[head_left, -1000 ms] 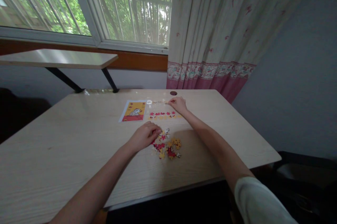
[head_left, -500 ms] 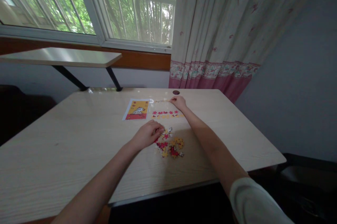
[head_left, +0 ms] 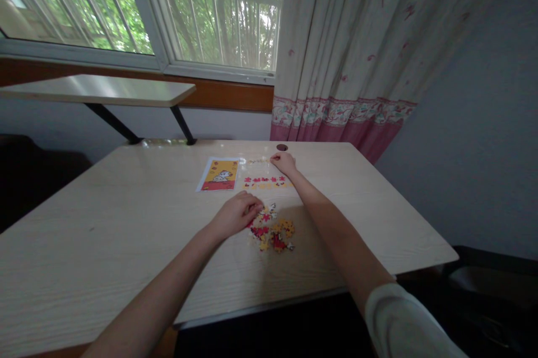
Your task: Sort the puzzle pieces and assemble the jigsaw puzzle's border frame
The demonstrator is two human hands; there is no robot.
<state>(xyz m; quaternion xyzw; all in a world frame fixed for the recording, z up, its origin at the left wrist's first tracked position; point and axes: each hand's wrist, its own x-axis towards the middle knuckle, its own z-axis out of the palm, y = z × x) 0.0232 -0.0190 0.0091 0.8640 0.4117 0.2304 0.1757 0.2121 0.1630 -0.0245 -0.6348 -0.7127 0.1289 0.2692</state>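
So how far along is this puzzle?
Early on. Done: a short red-and-yellow strip of joined pieces lies beside the picture card. In hand: the right hand works at a pale strip farther back; the left hand rests on the loose pile. Left: that pile, seemingly most of the puzzle.

Home room, domestic setting. Pale wood-grain table point(head_left: 105, 235); barred white-framed window point(head_left: 168, 10) facing trees. Cream floral curtain with pink hem point(head_left: 348, 50).
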